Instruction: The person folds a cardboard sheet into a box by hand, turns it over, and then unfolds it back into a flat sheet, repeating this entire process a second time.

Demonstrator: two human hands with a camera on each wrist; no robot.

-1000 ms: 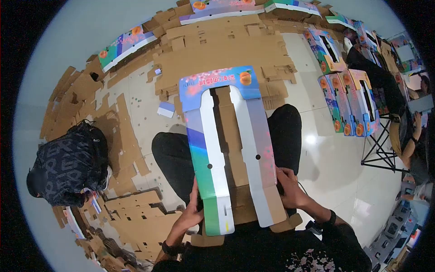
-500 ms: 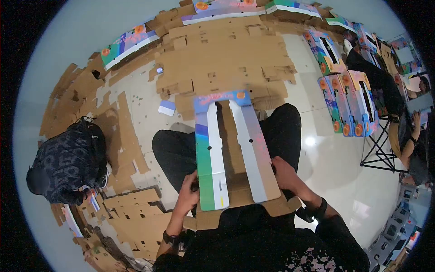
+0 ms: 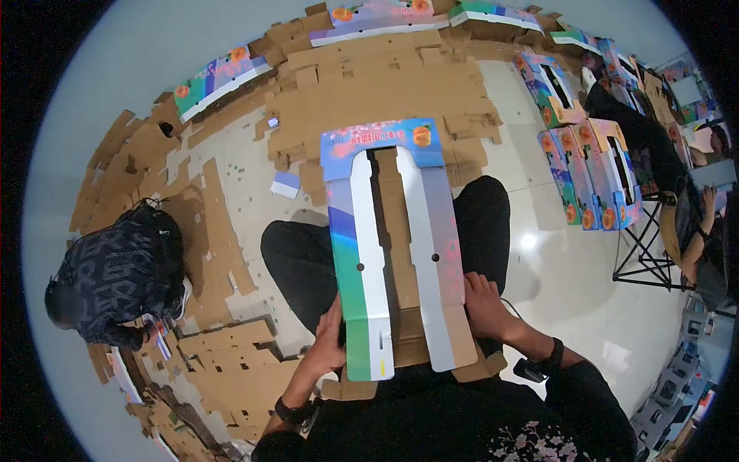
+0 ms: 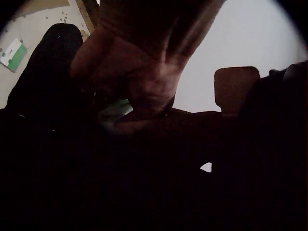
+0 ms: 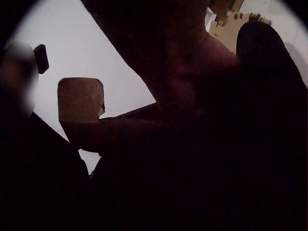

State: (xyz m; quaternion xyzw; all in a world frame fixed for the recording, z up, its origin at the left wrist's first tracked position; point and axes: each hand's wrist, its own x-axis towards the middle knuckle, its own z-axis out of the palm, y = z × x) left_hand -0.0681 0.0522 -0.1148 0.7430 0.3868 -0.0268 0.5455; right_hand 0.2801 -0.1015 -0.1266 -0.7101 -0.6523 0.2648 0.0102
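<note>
As the head view shows, the printed box [image 3: 377, 262] lies between left hand [image 3: 329, 345] and right hand [image 3: 486, 308], about equally near, its long axis running forward. Both touch its sides; the left-wrist view is too dark to tell a grasp, the right-wrist likewise.

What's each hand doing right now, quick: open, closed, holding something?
Left hand: at the left side of the box; grip can't be told.
Right hand: at its right side; can't tell either.
</note>
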